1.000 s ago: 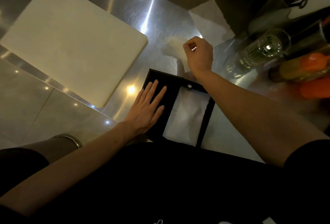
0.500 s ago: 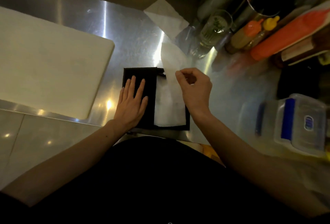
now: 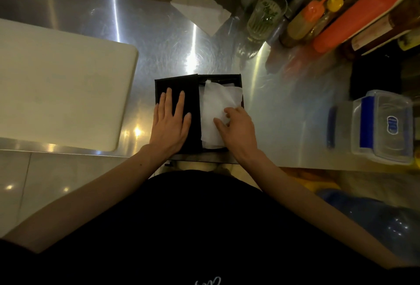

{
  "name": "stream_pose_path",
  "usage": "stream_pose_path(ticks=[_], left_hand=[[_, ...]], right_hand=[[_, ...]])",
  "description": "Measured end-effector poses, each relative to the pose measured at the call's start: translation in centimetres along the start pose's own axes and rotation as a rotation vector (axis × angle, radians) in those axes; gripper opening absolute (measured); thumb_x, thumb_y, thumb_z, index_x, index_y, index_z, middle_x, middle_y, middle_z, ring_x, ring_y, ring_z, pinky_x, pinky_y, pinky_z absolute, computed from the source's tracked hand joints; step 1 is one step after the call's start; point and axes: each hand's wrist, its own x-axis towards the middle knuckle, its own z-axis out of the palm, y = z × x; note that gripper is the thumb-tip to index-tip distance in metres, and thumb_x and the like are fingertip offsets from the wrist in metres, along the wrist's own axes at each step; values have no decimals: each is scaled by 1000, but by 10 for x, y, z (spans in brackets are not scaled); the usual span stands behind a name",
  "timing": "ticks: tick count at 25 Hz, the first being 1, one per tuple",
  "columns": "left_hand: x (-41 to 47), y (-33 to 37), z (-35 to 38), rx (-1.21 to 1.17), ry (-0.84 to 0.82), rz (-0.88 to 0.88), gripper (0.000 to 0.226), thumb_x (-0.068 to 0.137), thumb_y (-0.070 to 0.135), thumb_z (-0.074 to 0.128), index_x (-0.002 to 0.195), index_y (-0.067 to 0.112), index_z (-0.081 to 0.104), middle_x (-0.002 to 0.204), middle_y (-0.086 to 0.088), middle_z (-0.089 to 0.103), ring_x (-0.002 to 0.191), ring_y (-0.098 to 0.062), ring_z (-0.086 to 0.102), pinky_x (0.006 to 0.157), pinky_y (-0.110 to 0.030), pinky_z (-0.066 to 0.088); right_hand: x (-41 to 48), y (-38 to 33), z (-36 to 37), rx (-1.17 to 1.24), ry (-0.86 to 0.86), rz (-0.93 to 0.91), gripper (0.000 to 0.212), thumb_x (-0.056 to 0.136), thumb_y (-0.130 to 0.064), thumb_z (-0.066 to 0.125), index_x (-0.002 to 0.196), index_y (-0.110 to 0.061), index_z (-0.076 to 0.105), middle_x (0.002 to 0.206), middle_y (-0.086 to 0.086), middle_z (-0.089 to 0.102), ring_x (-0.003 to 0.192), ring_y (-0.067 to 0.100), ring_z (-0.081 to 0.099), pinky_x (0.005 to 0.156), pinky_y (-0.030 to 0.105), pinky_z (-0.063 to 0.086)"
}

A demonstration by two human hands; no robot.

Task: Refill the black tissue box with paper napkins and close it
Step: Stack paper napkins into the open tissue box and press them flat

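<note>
Black tissue box (image 3: 219, 77) sits at near edge of steel counter (image 3: 159, 35), centre, directly in front of person. Box open on right half; left half covered by its black lid (image 3: 179, 82).

Hidden / unclear:
- Near edge of box masked by both wrists; right wall partly masked by right hand (image 3: 238, 130).
- White napkins (image 3: 216, 100) fill open half; no. of sheets cannot be counted, top one crumpled and rising toward far wall.
- White cutting board (image 3: 56, 85), left, cut off by frame edge.
- Far-right items crowded, dim, partly out of frame; labels unreadable.

Grip:
- Left hand (image 3: 169, 125): flat, fingers straight, palm down on lid. Grasps nothing.
- Right hand: fingers curled, thumb out, a fold of the napkins bunched between them. Grasping, inside box at near-right corner.

Count:
- Hands: 2. Box: 1. Board: 1.
- Loose napkin (image 3: 200, 10): 1, flat on far side of counter, well apart from box.
- Drinking glass (image 3: 266, 14): 1, far right.
- Squeeze bottles: 3, i.e. orange-capped bottle (image 3: 304, 19), yellow-capped bottle (image 3: 328, 12), large orange bottle (image 3: 363, 10).
- Clear plastic container (image 3: 375, 130) w/ blue clips: 1, right, lid on.
</note>
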Motion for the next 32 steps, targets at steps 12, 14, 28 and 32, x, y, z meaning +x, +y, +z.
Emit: stream_pose_path(ticks=[12,14,28,32], left_hand=[[0,3,-1,12,6,-7,58,103,37,28,155,17,11,162,-19,5,149,-34,4,120,-48,9],[0,2,-2,14,2,-2,59,103,38,28,155,17,10,162,-19,5,149,-34,4,119,-47,9],[-1,1,-5,25,-38,-12,60,103,41,26,156,20,8,162,-16,2,150,-31,0,121,-47,9],[-1,-2,-4,12,-14,-7,59,103,41,27,155,21,9,163,-16,3,150,-30,0,120,-46,8]], right_hand=[[15,-11,11,-424,-70,-281,53,99,-35,46,144,-10,35,149,19,36,135,34,35,108,44,36],[21,-5,23,-503,-205,-266,62,100,-41,38,151,-11,18,158,22,15,145,37,15,116,47,19],[26,-3,18,-356,-216,-350,62,99,-37,43,150,-8,22,157,23,15,146,36,15,118,45,21],[46,-20,-7,-159,45,-465,47,95,-23,54,138,-3,45,140,18,48,129,31,45,105,45,41]])
